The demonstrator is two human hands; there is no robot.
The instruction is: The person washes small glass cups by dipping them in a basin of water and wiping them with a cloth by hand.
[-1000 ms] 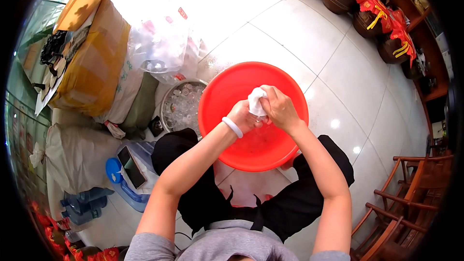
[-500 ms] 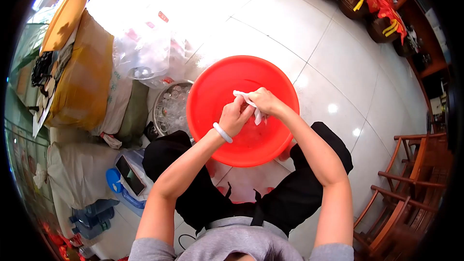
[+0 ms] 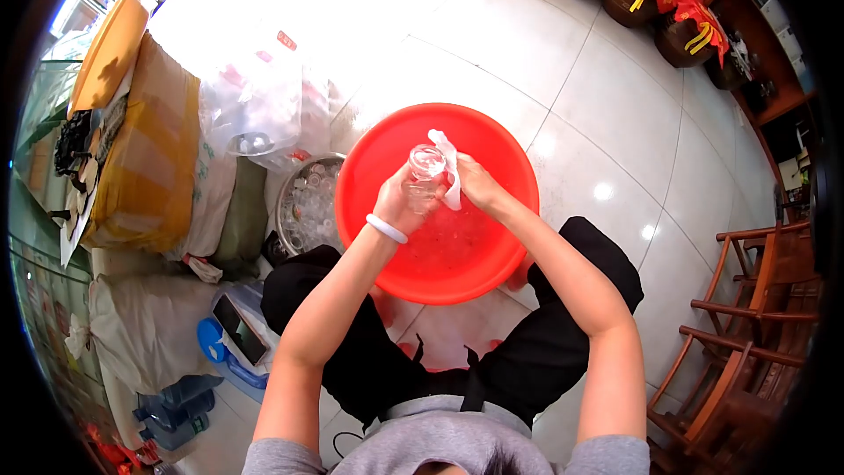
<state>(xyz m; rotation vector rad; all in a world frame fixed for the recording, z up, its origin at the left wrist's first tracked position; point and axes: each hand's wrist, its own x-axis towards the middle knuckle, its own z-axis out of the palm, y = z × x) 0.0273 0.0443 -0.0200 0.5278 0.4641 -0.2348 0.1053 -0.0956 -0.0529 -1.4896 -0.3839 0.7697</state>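
A clear glass bottle (image 3: 428,161) is in my left hand (image 3: 397,202), its round end facing up toward me. My right hand (image 3: 478,185) grips a white cloth (image 3: 447,163) that hangs beside the bottle, close against its right side. Both hands are above a large red plastic basin (image 3: 488,259) with some water at its bottom. Left of the basin, a round metal bowl (image 3: 281,215) holds several small clear glass pieces. My fingertips around the bottle are partly hidden.
Clear plastic bags (image 3: 255,114) and a taped cardboard box (image 3: 154,141) stand at the left. A phone (image 3: 240,330) lies by a blue-handled container (image 3: 246,373). Wooden chairs (image 3: 730,325) are on the right; dark jars (image 3: 629,2) line the upper right.
The glass bottle has come into plain view, raised in my left hand. The white cloth has shifted from between both hands to the bottle's right side, still in my right hand.
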